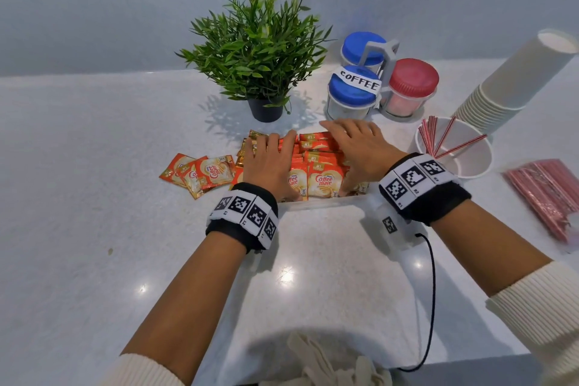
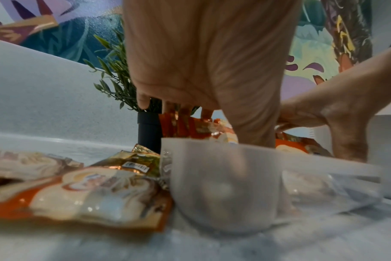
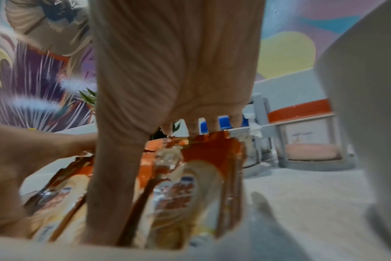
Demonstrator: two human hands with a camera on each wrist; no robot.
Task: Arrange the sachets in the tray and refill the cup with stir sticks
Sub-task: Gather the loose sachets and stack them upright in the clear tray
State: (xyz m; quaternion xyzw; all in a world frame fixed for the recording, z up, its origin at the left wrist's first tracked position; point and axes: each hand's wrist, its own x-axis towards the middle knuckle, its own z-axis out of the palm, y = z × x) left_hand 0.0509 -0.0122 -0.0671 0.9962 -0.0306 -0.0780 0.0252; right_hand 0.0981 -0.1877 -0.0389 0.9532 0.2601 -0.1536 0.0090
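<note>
left hand (image 1: pixel 270 163) | right hand (image 1: pixel 360 147) | cover sachets (image 1: pixel 319 180) | tray (image 2: pixel 223 176) mostly hidden

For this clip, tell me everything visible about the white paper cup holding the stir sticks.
The paper cup is white and plain, standing upright and open-topped on the counter, right of the right hand and apart from it. A few red-and-white striped stir sticks lean inside against its rim; it is far from full. A stack of paper cups lies tilted just behind it.

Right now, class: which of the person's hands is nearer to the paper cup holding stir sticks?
Right. The right hand rests on the tray's sachets just beside the cup; the left hand lies farther away, on the tray's opposite side.
</note>
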